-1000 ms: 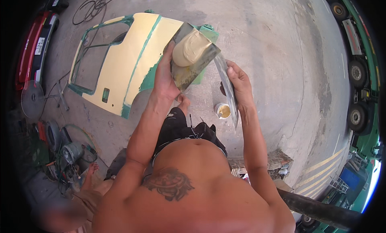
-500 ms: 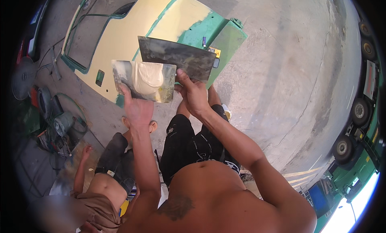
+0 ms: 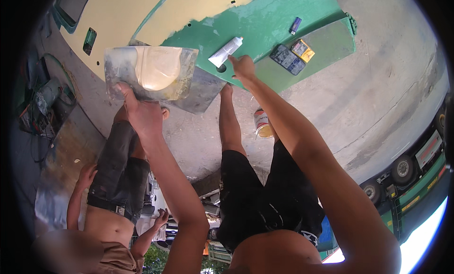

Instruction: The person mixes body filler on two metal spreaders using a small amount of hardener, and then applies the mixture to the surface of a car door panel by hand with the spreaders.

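1. While the left hand (image 3: 142, 108) is clamped on the near plate (image 3: 111, 78), thumb laid over its face, a thick mound of cream paste (image 3: 160, 68) sits there, reaching right up to the far edge. I'd judge that any steep tip that way could send paste over the rim.

2. Behind that plate shows a second plate (image 3: 205, 89), grey and bare where I can see it. It appears to share the left hand's grip, but the fingers beneath are hidden, so I cannot tell. If the hold there is loose, it could slide out.

3. Thumb and forefinger apart, the right hand (image 3: 244, 68) is at the white tube (image 3: 226, 52), which lies on the green part of the panel (image 3: 257, 19). Whether fingertip and tube touch, I cannot tell.

4. Just beside the tube's lower end is a round hole (image 3: 221, 68), with the panel's near edge close too; a clumsy nudge might push the tube into or over either.

5. A dark block (image 3: 286, 59) and a yellow box (image 3: 303, 50) lie near; a wide sweep of the forearm could knock them.

6. On the ground, an open tin (image 3: 261, 123) stands near the person's leg, where a careless step might tip it.
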The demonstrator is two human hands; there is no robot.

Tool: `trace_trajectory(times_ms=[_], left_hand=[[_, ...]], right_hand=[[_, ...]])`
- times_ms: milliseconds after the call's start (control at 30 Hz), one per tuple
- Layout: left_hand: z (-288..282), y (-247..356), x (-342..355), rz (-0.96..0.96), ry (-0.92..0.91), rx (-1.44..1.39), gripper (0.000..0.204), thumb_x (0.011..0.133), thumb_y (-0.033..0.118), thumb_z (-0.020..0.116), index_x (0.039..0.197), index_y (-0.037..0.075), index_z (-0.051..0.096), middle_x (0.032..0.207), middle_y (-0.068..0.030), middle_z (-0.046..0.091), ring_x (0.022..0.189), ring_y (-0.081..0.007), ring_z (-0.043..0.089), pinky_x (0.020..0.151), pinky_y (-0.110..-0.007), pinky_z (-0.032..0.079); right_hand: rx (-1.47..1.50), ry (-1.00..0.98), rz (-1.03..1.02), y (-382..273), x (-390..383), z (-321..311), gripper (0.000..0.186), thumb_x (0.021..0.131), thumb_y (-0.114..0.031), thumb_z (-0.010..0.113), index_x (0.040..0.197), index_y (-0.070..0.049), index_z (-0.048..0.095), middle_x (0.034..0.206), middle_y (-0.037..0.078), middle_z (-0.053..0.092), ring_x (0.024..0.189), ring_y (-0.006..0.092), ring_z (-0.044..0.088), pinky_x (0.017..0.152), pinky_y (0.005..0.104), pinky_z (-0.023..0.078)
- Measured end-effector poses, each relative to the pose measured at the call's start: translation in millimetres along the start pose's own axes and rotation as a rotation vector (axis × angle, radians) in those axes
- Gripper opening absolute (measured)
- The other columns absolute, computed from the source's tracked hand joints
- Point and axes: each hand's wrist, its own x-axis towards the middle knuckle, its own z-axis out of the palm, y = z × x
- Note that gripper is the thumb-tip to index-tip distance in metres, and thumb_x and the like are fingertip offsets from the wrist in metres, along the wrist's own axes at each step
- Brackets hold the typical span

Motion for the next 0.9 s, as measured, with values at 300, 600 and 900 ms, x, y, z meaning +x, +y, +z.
trace_trajectory(times_ms=[300, 600, 900], left_hand=[[-53.4, -62.6, 49.4, -0.026, 0.063, 0.291, 0.074, 0.093, 0.052, 0.055, 0.134, -0.008, 0.039, 0.136, -0.0127, 0.045, 0.123, -0.0214, 0.047, 0.102, -0.037, 0.039], [-77.5, -67.8, 93.0, -0.016, -0.023, 0.171, 0.072, 0.093, 0.051, 0.056, 0.135, -0.004, 0.039, 0.134, -0.0101, 0.048, 0.12, -0.0202, 0.05, 0.101, -0.036, 0.04], [-42.0, -138.5, 103.2, -0.145, -0.158, -0.04, 0.072, 0.094, 0.052, 0.052, 0.133, -0.007, 0.04, 0.134, -0.0142, 0.05, 0.121, -0.0242, 0.051, 0.102, -0.039, 0.043]], right_hand=[[-0.258, 0.346, -0.205, -39.9, 31.3, 58.6, 0.049, 0.086, -0.041, 0.061, 0.111, 0.002, 0.058, 0.113, 0.021, 0.056, 0.105, 0.0378, 0.059, 0.089, 0.0463, 0.048], [-0.086, 0.06, -0.579, -96.0, 30.7, 42.1, 0.047, 0.088, -0.025, 0.057, 0.109, 0.009, 0.033, 0.085, 0.028, 0.063, 0.077, 0.0409, 0.067, 0.066, 0.0444, 0.054], [-0.588, -0.06, -0.552, -61.3, -95.9, -40.9, 0.043, 0.094, -0.042, 0.053, 0.094, 0.002, 0.057, 0.076, 0.016, 0.066, 0.065, 0.0291, 0.067, 0.06, 0.0435, 0.051]])
